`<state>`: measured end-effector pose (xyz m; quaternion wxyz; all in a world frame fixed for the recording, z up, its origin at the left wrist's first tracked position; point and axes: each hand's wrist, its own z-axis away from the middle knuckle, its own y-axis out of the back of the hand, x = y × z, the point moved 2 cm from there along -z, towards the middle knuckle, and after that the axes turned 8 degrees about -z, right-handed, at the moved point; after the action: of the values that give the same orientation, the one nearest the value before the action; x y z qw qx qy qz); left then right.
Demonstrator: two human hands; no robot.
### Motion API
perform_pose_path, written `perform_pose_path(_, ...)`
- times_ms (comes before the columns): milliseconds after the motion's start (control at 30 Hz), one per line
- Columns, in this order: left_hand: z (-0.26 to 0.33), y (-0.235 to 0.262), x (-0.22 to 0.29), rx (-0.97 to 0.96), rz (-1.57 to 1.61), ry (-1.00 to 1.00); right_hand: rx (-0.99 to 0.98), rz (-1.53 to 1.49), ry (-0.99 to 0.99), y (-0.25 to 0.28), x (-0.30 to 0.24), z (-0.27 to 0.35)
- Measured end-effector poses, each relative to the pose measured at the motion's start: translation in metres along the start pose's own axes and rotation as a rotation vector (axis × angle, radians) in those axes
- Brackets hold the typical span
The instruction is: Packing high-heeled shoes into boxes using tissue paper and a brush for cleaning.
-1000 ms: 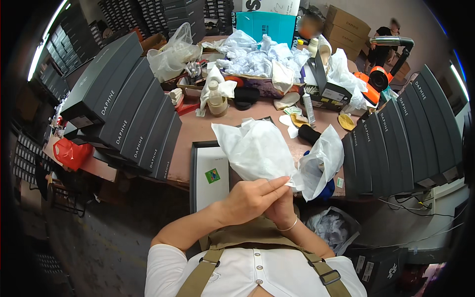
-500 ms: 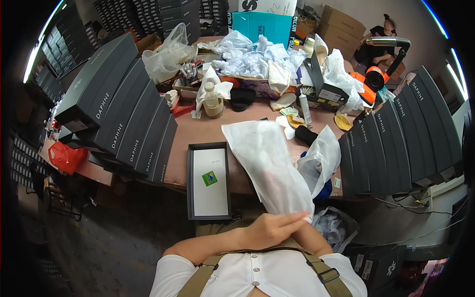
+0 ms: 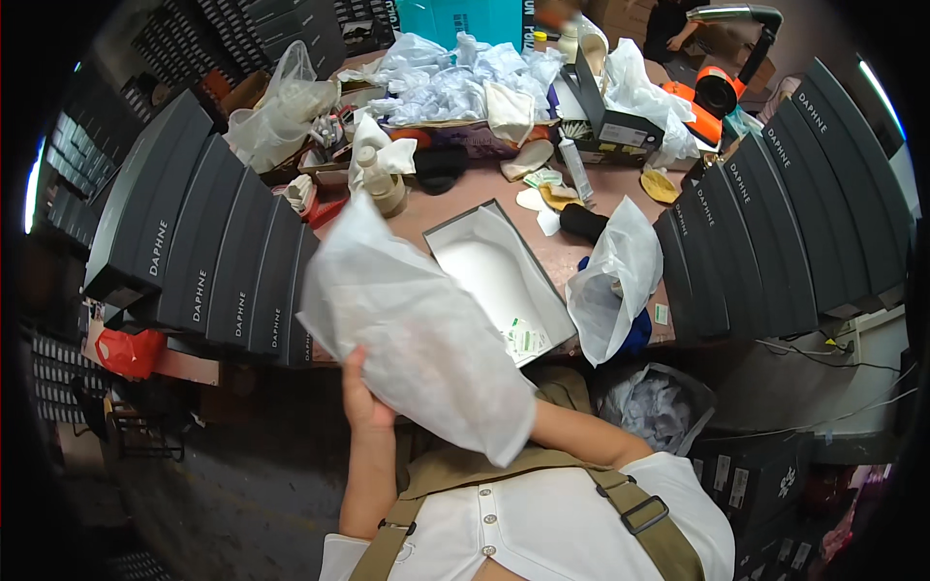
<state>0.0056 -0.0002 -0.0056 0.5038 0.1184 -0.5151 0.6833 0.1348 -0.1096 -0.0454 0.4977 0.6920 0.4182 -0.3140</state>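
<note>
The biggest thing is the brown work table (image 3: 620,208), and it is very full. Long rows of dark shoe boxes (image 3: 208,261) stand along its left edge, and more dark boxes (image 3: 785,213) stand along its right edge. A heap of crumpled white paper (image 3: 455,82) lies at the far edge, with a teal box (image 3: 455,17) behind it.

Right in front of the person is a big white tissue bag (image 3: 417,334). It is held up in the air, over the near edge of the table, tilted from upper left to lower right. It hides part of the table behind it.

Next comes an open box tray (image 3: 499,276) with a white inside. It lies flat near the near edge, just beside the bag. Another white plastic bag (image 3: 610,281) sits to its right, hanging a bit over the near edge.

Below the table on the right is a bin of crumpled paper (image 3: 659,412).

A small tan bottle (image 3: 383,184) stands upright farther back on the table.

The left hand (image 3: 360,397) grips the lower left side of the tissue bag, fingers closed on it. The right hand is hidden behind the bag; only the right forearm (image 3: 581,436) shows, so I cannot tell what that hand is doing.
</note>
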Motion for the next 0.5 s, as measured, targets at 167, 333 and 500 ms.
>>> perform_pose_path(167, -0.02, -0.021, 0.026, 0.055, -0.237, -0.475, -0.07, -1.83, -0.653, 0.039, -0.01, 0.044)
perform_pose_path(333, 0.03, -0.062, -0.095, -0.342, -0.489, -0.177, 0.513, -1.053, -0.245, 0.088, -0.003, -0.002)
perform_pose_path(500, 0.007, -0.047, -0.073, -0.532, -0.781, -0.002, 0.314, -0.39, -0.406, 0.148, 0.033, -0.027)
